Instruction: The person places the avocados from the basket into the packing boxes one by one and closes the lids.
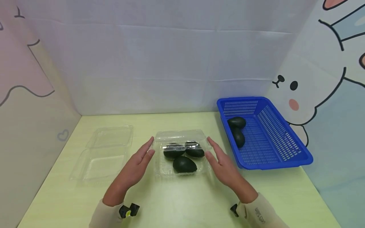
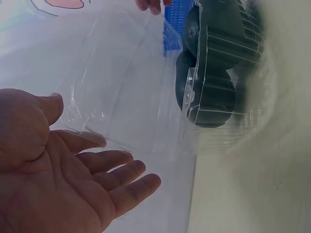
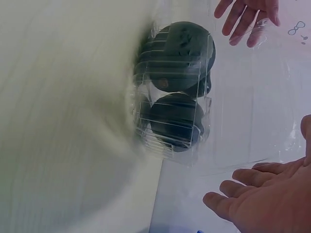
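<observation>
I see the left hand (image 1: 137, 166) and right hand (image 1: 223, 166) with fingers extended, flanking the raised lid (image 1: 179, 136) of a clear clamshell (image 1: 162, 169); I can't tell whether they touch it. Three avocados (image 1: 184, 164) sit inside. I reckon uneven pressure could skew the lid, or a high avocado block it. Below lies a pale wood-grain table (image 1: 176, 202); beyond, a blue basket (image 1: 273, 166) and white cloth backdrop (image 1: 171, 63).

Lettering (image 1: 259, 215) on right sleeve (image 1: 268, 218), too small to read.
</observation>
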`<state>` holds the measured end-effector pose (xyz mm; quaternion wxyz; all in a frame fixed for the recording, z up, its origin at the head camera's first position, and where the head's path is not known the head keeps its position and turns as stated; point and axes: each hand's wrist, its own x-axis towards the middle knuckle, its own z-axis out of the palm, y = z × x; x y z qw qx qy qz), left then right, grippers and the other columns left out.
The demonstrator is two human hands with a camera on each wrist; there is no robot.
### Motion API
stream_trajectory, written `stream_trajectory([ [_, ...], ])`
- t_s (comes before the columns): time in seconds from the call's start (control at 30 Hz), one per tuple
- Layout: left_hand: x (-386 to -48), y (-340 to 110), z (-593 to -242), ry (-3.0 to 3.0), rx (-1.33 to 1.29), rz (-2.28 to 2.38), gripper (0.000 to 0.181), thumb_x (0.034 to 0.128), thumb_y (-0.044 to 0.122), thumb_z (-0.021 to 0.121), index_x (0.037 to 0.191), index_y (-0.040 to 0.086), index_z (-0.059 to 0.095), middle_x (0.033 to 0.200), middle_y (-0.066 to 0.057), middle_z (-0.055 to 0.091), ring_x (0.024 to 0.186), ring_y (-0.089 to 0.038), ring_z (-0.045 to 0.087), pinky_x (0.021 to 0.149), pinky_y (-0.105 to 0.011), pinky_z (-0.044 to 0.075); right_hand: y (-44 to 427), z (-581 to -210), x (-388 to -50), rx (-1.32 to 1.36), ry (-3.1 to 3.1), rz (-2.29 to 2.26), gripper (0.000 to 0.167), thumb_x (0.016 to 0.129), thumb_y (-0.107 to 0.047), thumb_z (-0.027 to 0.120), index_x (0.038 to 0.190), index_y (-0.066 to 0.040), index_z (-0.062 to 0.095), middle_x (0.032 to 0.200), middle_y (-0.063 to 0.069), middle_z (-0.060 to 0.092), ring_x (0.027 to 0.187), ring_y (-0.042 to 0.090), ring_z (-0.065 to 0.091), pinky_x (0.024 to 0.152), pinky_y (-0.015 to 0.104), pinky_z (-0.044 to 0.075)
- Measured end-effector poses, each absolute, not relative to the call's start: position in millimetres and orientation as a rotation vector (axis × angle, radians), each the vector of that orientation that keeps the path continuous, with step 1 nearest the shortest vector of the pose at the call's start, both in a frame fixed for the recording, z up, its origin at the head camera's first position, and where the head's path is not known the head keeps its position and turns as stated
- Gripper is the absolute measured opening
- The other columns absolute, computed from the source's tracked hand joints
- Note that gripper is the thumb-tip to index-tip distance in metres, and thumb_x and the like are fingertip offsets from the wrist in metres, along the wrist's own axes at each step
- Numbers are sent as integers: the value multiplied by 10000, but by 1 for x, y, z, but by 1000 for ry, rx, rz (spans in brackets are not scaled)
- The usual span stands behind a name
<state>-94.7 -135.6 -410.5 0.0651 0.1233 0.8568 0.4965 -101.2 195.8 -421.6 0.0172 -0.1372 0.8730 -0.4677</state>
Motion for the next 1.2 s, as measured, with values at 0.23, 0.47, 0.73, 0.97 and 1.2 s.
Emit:
stream_trajectory([
  [0.23,-90,-136,-414,2632,390,1437,633,1127,414,387,1661,129,202,1703,-83,202,1549,-340,180,1207,-586,194,198,-429,-98,-463,2698,-1482,610,1122,-353,438,1639,-79,263,1679,122,262,1539,345,211,1203,599,197],
  [0.47,-84,-139,-421,2708,419,1354,648,1101,407,476,1655,159,249,1687,-85,259,1535,-349,228,1190,-603,232,202,-436,-95,-515,2723,-1486,586,1111,-295,487,1622,-69,310,1658,151,304,1527,394,222,1184,639,207],
  [0.73,-78,-141,-431,2809,454,1278,642,1064,366,578,1623,150,350,1633,-120,372,1498,-397,307,1162,-628,279,208,-443,-90,-532,2705,-1445,626,1081,-296,566,1623,-97,323,1658,103,319,1516,372,266,1168,632,260],
  [0.97,-70,-141,-438,2852,439,1246,696,1001,350,682,1613,202,386,1607,-146,409,1487,-430,315,1132,-658,306,209,-449,-85,-519,2719,-1377,710,1037,-331,646,1626,-108,318,1655,98,327,1498,369,309,1155,626,294],
  [1.2,-66,-138,-452,2918,493,1222,786,955,267,753,1625,177,352,1621,-74,405,1483,-384,344,1147,-601,324,207,-454,-83,-545,2731,-1378,731,1020,-318,672,1612,-61,329,1647,133,335,1498,378,305,1158,622,290],
])
